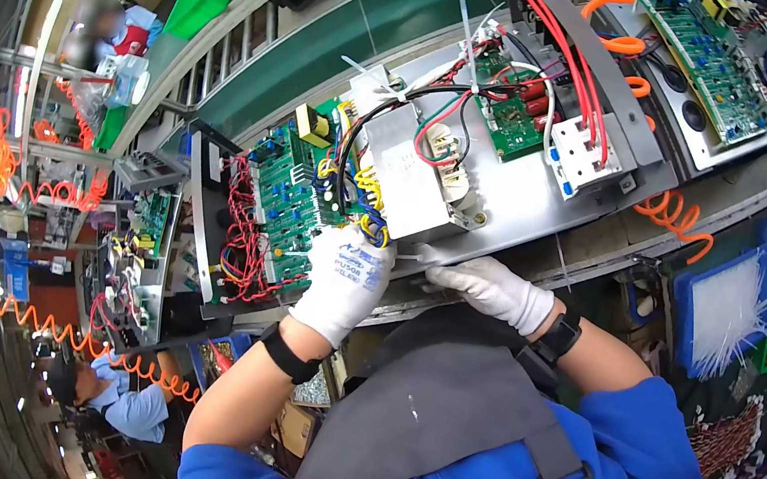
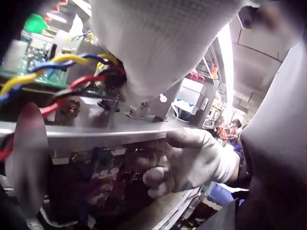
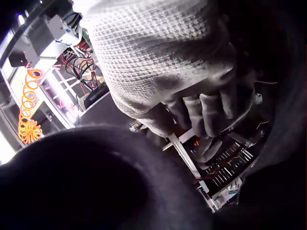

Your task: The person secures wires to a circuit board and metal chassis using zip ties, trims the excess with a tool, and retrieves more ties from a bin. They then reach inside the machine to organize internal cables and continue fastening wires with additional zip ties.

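A metal chassis [image 1: 532,199] with circuit boards and wiring lies across the bench. My gloved left hand [image 1: 344,279] is at its near edge, fingers gripping a bundle of yellow and blue wires [image 1: 371,227] beside a silver metal box [image 1: 417,159]. Twisted yellow, blue, red and black wires [image 2: 62,67] run into those fingers in the left wrist view. My gloved right hand [image 1: 494,292] is to the right, its fingertips by the chassis rim and a thin pale strip [image 1: 417,253]. Its fingers look bent in both wrist views; I cannot tell whether they hold the strip.
A green circuit board [image 1: 284,198] with red wires fills the chassis's left end. Another unit [image 1: 724,83] stands at the upper right. Orange coiled hoses [image 1: 677,216] hang nearby. Blue bins, one with white cable ties [image 1: 725,307], sit at right. Other people are at left.
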Available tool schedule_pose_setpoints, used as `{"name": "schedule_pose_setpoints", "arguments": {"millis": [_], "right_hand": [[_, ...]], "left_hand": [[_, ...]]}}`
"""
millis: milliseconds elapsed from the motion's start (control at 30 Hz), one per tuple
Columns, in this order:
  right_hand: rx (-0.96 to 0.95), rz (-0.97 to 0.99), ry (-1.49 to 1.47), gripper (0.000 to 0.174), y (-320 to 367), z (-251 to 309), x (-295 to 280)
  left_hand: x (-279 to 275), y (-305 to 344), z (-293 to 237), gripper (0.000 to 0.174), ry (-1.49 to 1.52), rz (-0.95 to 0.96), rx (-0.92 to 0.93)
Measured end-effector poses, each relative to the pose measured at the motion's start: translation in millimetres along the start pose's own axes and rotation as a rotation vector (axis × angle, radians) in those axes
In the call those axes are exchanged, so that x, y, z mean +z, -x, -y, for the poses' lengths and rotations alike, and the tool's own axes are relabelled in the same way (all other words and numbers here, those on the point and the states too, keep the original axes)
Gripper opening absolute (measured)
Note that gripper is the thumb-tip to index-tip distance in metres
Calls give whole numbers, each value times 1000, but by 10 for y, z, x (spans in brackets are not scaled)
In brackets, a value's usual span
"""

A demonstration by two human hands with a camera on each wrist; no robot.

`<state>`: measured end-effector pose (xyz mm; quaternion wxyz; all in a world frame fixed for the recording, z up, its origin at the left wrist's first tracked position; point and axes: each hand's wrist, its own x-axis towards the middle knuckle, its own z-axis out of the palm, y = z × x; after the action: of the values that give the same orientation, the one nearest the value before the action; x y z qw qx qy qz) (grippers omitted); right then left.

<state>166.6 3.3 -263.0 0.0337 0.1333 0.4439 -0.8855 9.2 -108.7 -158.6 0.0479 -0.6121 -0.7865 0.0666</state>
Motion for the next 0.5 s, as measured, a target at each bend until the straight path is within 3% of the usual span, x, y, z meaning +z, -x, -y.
{"name": "schedule_pose_setpoints", "arguments": {"millis": [33, 100, 233, 300, 500], "right_hand": [[8, 13, -4, 35, -63, -46, 18], [-221, 94, -395, 30, -195, -188, 103], [-161, 99, -559, 33, -192, -187, 131], [-154, 50, -525, 30, -147, -143, 120], [-165, 112, -662, 26, -143, -195, 136]], "left_hand": [[-42, -12, -47, 4, -44, 56, -17], [-23, -28, -108, 2, -118, 100, -77], [108, 25, -65, 3, 53, -19, -132], [15, 29, -76, 4, -50, 12, -68], [169, 34, -103, 15, -100, -30, -132]]}}
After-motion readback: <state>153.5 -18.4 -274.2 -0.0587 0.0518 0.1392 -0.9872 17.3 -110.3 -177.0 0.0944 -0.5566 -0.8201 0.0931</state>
